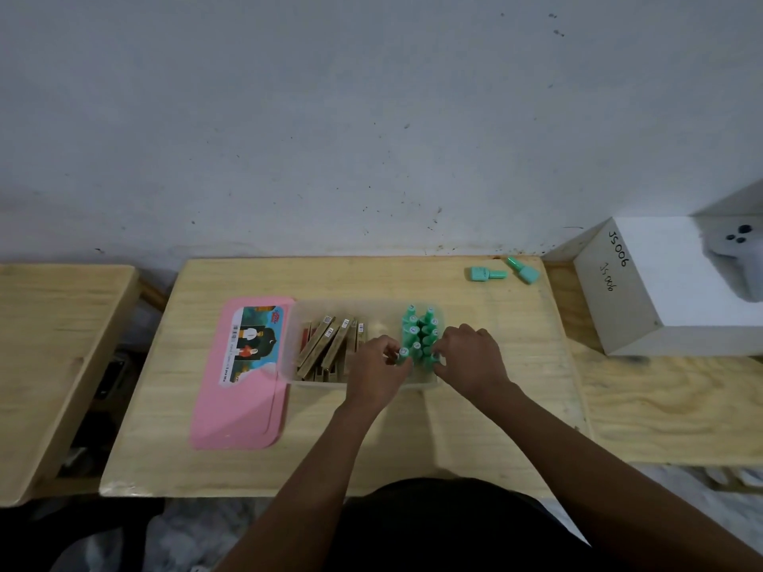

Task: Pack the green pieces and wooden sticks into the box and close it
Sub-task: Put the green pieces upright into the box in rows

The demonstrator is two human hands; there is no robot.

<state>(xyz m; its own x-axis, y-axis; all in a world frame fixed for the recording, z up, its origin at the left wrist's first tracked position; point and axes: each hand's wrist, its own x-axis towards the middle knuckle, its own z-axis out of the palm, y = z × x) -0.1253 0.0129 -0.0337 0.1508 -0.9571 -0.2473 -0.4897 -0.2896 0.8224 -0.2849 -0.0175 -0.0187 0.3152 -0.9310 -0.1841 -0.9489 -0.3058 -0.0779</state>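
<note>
- While the packing is only partly done, the worktop (475, 427) is carrying the box (297, 379) near its middle.
- Just left of the box and touching its left wall, the pink lid (243, 406) is lying flat with its picture up. It is probably being kept close for the closing step.
- Being clear-walled and open, the box is showing its load through the sides.
- The wooden sticks (326, 344) are filling the box's left half, leaning slantwise on one another, with small labels at their far ends.
- The left hand (377, 373) is reaching over the box's near wall, its grip pinching the near green piece (404, 352), likely seating it upright.
- The right hand (470, 357) is coming in at the box's near right corner. Its grip is curling round the nearest of the green pieces (419, 328), seemingly keeping the bunch from toppling.
- Those mint, bottle-shaped green pieces are standing in tight rows in the box's right half, some showing pale round tops.
- The two loose green pieces (487, 273) are lying on their sides well beyond the box's far right corner, not yet packed.
</note>
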